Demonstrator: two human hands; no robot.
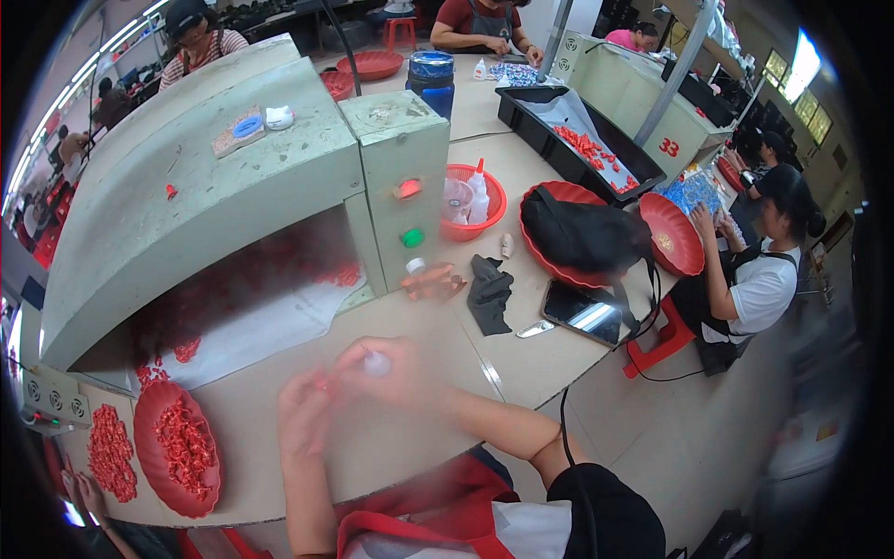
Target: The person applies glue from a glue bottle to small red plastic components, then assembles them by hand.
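Observation:
Over the tabletop, my two hands meet in front of the machine's opening, blurred by a haze in the picture. My right hand is closed around a small whitish bottle, of which only a rounded end shows. My left hand pinches a small red piece close to the right fingertips. Its shape is too blurred to make out. Left of my hands stands a red scalloped tray heaped with small red pieces. More red pieces lie in a pile beyond it.
A pale green arched machine holds red pieces on white cloth. Rightward are a red basket with bottles, a black cloth, a phone, and a black bag on a red tray. Other people work nearby.

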